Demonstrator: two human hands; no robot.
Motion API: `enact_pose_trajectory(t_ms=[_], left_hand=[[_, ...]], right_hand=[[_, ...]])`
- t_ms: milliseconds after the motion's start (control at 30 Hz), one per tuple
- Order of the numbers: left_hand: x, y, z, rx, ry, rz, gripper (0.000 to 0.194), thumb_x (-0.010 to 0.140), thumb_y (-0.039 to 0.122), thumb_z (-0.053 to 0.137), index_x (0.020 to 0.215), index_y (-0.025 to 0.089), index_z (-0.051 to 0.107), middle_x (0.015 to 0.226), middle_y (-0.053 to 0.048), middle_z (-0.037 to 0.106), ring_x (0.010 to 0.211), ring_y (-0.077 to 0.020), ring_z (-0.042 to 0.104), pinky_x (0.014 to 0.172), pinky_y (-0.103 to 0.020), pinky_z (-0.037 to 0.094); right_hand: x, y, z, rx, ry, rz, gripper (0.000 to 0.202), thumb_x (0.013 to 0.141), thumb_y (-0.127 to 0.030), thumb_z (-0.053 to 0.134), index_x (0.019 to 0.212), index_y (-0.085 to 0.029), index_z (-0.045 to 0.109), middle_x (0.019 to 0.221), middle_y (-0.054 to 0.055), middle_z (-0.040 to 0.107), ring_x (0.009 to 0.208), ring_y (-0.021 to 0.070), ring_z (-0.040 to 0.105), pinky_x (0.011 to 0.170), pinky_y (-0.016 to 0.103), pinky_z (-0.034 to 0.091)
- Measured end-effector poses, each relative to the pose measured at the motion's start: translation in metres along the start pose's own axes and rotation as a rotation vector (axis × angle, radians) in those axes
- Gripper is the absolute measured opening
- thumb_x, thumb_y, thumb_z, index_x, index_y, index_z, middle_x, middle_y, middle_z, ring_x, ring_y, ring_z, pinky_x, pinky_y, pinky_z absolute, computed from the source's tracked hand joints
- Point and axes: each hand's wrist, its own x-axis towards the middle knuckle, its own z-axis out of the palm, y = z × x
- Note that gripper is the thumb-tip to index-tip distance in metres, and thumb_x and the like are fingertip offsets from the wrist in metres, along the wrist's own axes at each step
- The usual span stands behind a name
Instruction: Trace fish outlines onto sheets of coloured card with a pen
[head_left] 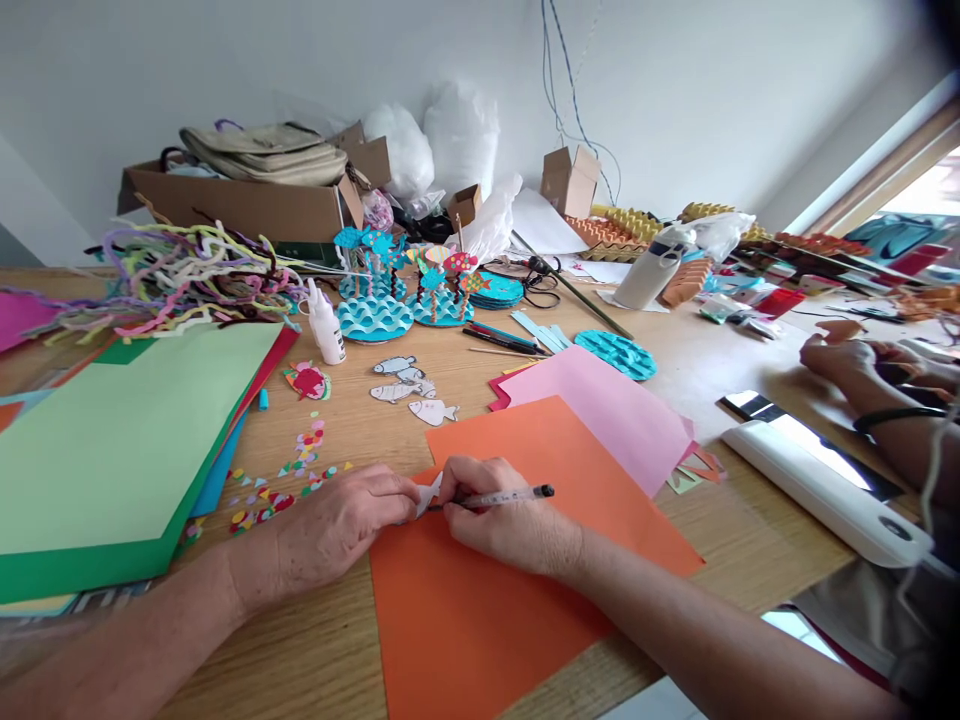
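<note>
two foreground hands (502, 515), one clear pen (504, 496), one glue bottle (325, 328), one tan satchel (266, 155), one loose red cutout (309, 380)

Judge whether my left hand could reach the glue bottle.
Probably yes: only low paper pieces lie between your left hand and the glue bottle, though that hand is holding a small paper cutout.

Wooden table (300, 660). Orange paper (487, 640) toward near edge. Green sheets (135, 430), left side. Pipe-cleaner heap (202, 270) behind them; glue bottle (327, 332) upright just beside. Paper fish (433, 411) and confetti (281, 503) mid-table. Pink paper (600, 405) right of centre. White machine (817, 490), right side. Open carton (240, 205) along far edge.
</note>
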Motion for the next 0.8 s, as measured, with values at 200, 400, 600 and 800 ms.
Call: enact_pose_trajectory(t_ms=[200, 400, 600, 800], left_hand=[[0.0017, 0.0012, -0.0006, -0.025, 0.01, -0.011, 0.036, 0.087, 0.001, 0.035, 0.105, 0.021, 0.059, 0.107, -0.003, 0.062, 0.098, -0.016, 0.056, 0.082, -0.025, 0.045], [0.0022, -0.001, -0.0002, -0.014, -0.011, -0.007, 0.041, 0.083, -0.003, 0.035, 0.106, 0.02, 0.059, 0.112, -0.003, 0.061, 0.103, -0.0158, 0.054, 0.087, -0.025, 0.043], [0.004, -0.0007, -0.0002, -0.036, -0.025, -0.017, 0.043, 0.081, -0.004, 0.033, 0.105, 0.02, 0.059, 0.111, -0.002, 0.061, 0.102, -0.0159, 0.054, 0.087, -0.027, 0.042], [0.0065, 0.0019, -0.0013, -0.032, -0.023, -0.029, 0.041, 0.082, -0.003, 0.032, 0.103, 0.02, 0.06, 0.109, -0.002, 0.062, 0.099, -0.0163, 0.054, 0.085, -0.027, 0.044]], right_hand=[[0.0004, 0.0053, -0.0008, 0.089, 0.018, 0.029, 0.013, 0.063, -0.008, 0.048, 0.068, -0.019, 0.053, 0.057, -0.006, 0.05, 0.048, 0.007, 0.04, 0.043, 0.017, 0.03], [-0.0014, 0.004, -0.0015, 0.105, -0.006, 0.012, 0.012, 0.062, -0.009, 0.048, 0.069, -0.018, 0.053, 0.059, -0.004, 0.052, 0.05, 0.0082, 0.043, 0.044, 0.018, 0.032], [-0.0026, 0.0018, -0.0013, 0.072, -0.03, -0.025, 0.012, 0.065, -0.011, 0.048, 0.073, -0.018, 0.054, 0.066, -0.002, 0.058, 0.052, 0.009, 0.045, 0.047, 0.019, 0.034], [-0.0037, 0.0043, 0.0027, 0.065, -0.032, -0.048, 0.013, 0.066, -0.01, 0.048, 0.074, -0.017, 0.055, 0.064, -0.003, 0.057, 0.051, 0.0079, 0.045, 0.046, 0.018, 0.034]])
